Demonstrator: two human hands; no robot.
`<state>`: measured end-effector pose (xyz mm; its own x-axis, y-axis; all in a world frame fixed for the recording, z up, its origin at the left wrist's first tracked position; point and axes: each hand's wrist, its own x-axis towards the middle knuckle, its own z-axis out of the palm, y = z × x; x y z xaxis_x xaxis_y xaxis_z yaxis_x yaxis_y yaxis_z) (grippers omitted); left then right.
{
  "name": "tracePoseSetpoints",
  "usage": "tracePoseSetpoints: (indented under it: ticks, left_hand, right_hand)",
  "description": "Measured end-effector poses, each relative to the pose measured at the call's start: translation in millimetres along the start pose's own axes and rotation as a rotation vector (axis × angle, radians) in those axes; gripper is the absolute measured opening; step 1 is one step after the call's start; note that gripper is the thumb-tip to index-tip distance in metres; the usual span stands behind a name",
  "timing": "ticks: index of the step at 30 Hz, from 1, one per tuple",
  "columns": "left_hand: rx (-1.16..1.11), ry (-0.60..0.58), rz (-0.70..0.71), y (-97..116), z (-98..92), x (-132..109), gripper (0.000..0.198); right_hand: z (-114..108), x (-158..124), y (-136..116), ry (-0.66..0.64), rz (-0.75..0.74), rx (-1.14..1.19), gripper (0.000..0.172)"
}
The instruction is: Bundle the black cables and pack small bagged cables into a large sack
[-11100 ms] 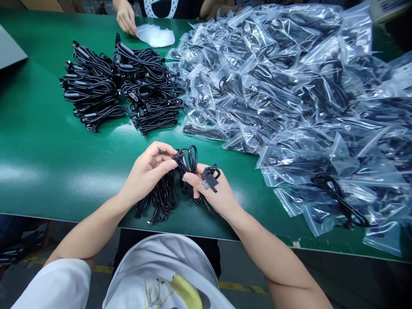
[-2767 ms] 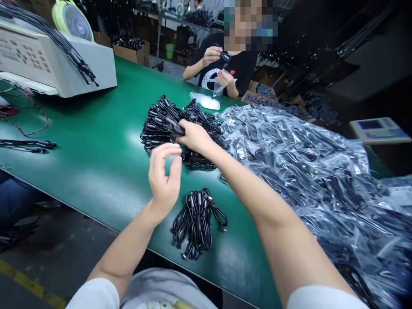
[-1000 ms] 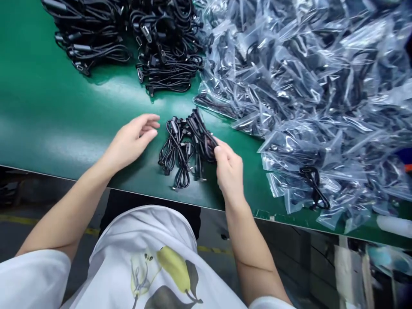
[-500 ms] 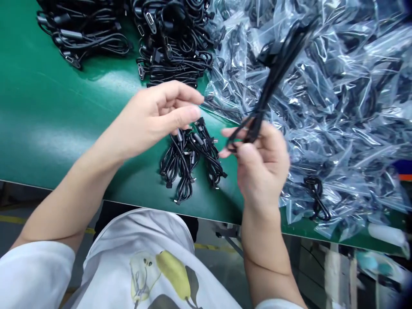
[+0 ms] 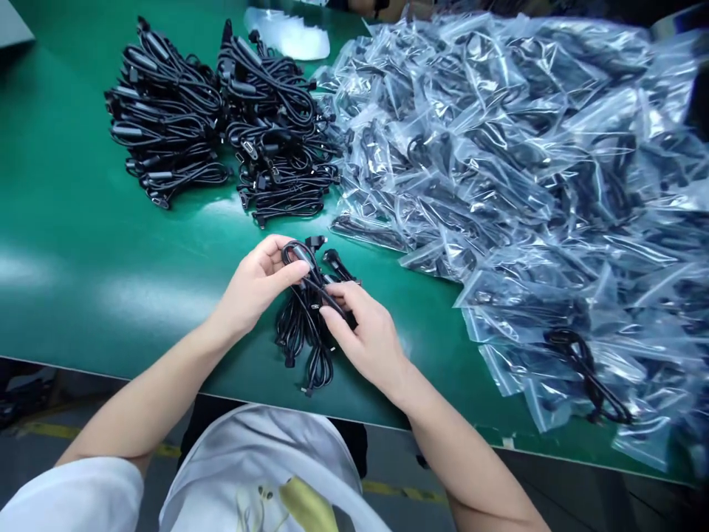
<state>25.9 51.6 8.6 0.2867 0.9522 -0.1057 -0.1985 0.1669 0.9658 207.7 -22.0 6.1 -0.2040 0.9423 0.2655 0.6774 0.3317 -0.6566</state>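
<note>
Green glossy bench mat (image 5: 83, 244), smooth, slightly reflective. Near edge: left hand (image 5: 255, 284) pinching looped end of black cable (image 5: 310, 277), right hand (image 5: 368, 336) closed on same cable lower down, above small loose bundle (image 5: 304, 340). Probably light, limp, rubbery, non-slip; best gripped at loop or connector. Farther: bundled cable stacks (image 5: 221, 125); crinkly clear bagged cables (image 5: 498, 185) right.

green table (image 5: 77, 244), bagged cables heap (image 5: 515, 170), loose cable bundles (image 5: 221, 118)

Both hands' fingers (image 5: 293, 272) apparently pinched together.
</note>
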Motion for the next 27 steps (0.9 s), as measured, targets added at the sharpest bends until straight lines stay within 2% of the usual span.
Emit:
tracePoseSetpoints:
  ticks: [3,6,13,16,19,21,24,27]
  left_hand:
    - [-0.005,0.062,-0.002,-0.9,-0.3,0.9,0.033]
    - [-0.018,0.053,-0.020,-0.8,-1.0,1.5,0.031]
    - [-0.019,0.054,-0.043,1.5,0.4,2.0,0.040]
    - [-0.045,0.024,-0.077,2.4,0.2,2.7,0.037]
    - [-0.117,0.002,-0.097,2.2,-1.0,3.1,0.038]
    - [-0.149,-0.009,-0.083,1.6,-1.9,2.8,0.040]
    - [-0.146,-0.048,-0.040,1.4,-2.7,1.5,0.037]
    - [-0.117,-0.118,-0.029,1.7,-2.5,-0.8,0.038]
  right_hand:
    - [5.1,-3.3,3.2,0.076,-0.107,-0.157,0.021]
    - [8.4,-5.0,4.0,0.135,-0.189,-0.273,0.024]
    - [10.4,-7.5,0.8,0.132,-0.215,-0.406,0.027]
    - [11.1,-7.7,0.5,0.157,-0.213,-0.335,0.025]
    - [9.3,-7.1,-1.8,0.136,-0.122,-0.153,0.021]
    - [6.2,-5.9,-4.4,0.055,0.034,0.055,0.019]
    - [-0.4,-1.8,-7.7,-0.146,0.321,0.554,0.024]
    - [-6.7,3.7,-9.3,-0.343,0.498,1.065,0.035]
